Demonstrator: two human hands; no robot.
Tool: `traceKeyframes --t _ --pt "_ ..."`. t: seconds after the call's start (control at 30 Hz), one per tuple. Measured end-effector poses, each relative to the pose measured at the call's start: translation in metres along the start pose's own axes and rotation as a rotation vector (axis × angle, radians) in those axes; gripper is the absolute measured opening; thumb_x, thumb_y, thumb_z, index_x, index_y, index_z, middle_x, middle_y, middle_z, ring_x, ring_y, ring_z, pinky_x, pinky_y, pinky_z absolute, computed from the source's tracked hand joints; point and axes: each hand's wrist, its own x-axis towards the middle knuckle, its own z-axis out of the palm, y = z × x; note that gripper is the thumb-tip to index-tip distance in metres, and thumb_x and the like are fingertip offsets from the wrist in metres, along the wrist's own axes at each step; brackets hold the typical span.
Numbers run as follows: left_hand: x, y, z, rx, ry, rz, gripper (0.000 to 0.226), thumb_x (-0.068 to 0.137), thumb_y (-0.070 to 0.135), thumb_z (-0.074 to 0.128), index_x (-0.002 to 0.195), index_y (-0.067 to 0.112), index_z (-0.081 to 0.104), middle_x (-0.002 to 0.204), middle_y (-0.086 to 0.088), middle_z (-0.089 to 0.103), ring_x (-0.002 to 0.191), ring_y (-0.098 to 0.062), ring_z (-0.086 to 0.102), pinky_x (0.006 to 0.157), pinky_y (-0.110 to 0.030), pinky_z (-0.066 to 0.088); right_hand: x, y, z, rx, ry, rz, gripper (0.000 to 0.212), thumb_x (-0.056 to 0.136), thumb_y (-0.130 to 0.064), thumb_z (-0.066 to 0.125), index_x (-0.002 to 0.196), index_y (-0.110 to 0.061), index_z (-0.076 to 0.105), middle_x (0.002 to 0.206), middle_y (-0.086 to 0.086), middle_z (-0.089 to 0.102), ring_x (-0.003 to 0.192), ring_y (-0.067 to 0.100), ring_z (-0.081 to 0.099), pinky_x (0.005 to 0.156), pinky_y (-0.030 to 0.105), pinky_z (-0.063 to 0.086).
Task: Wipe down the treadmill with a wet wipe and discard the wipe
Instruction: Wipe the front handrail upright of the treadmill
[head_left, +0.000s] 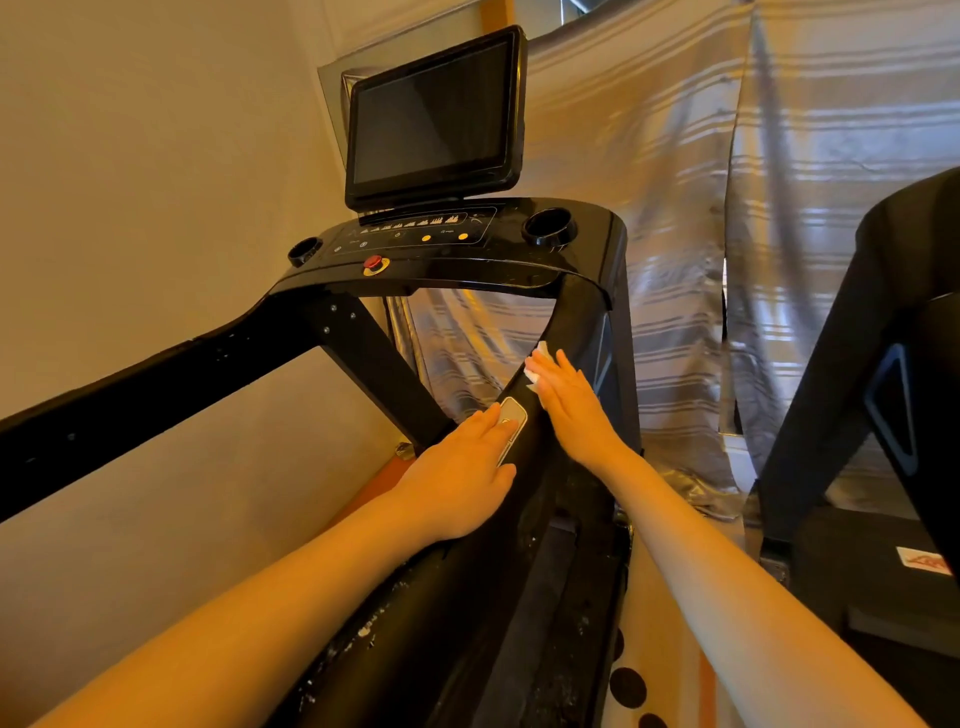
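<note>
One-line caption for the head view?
Right hand presses a wet wipe along the treadmill's right handrail; left hand rests beside it.

1. Two bare forearms, no sleeves showing anywhere up to the frame edge.
2. Left hand (457, 486): no glove, no rings, wrist plain.
3. Right hand (569, 405): no glove, wrist behind it bare too.

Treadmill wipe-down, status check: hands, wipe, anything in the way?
Right hand flat, pressing wet wipe on right handrail. Left hand open, resting by silver grip sensor. Nothing blocking the rail ahead.
</note>
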Motion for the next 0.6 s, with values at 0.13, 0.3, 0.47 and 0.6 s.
traceKeyframes --t 0.13,0.3,0.47,0.6 --pt "0.001 0.0 0.001 0.007 0.009 0.0 0.059 0.105 0.032 0.038 0.157 0.024 0.011 0.165 0.004 0.0 0.151 -0.017 0.004 0.122 -0.038 0.016 -0.023 -0.008 0.022 0.18 0.169 0.03 0.043 0.107 -0.023 0.03 0.149 -0.016 0.034 0.158 0.002 0.028 0.15 0.015 0.015 0.124 0.045 0.013" --pt "0.002 0.0 0.003 0.047 0.024 0.01 0.058 0.105 0.034 0.037 0.157 0.026 0.01 0.165 0.004 0.0 0.151 -0.016 0.003 0.122 -0.035 0.015 -0.062 -0.02 0.045 0.263 0.207 -0.015 0.047 0.106 -0.024 0.031 0.152 -0.019 0.025 0.16 -0.007 0.019 0.147 -0.004 0.014 0.122 0.025 0.011" --pt "0.0 0.002 0.001 0.112 0.045 0.04 0.057 0.105 0.032 0.037 0.156 0.026 0.013 0.165 0.004 0.003 0.151 -0.016 0.004 0.119 -0.034 0.017 -0.025 0.003 0.032 0.29 0.213 0.108 0.048 0.109 -0.024 0.029 0.155 -0.02 0.016 0.16 -0.013 0.007 0.148 0.003 0.012 0.123 0.042 0.016" --pt "0.0 0.002 0.001 0.117 0.046 0.05 0.056 0.105 0.031 0.037 0.156 0.027 0.013 0.165 0.004 0.004 0.151 -0.016 0.004 0.119 -0.032 0.017 -0.036 -0.017 0.04 0.457 0.28 0.164 0.049 0.108 -0.019 0.032 0.155 -0.013 0.019 0.155 -0.016 0.013 0.145 0.002 0.018 0.121 0.037 0.023"
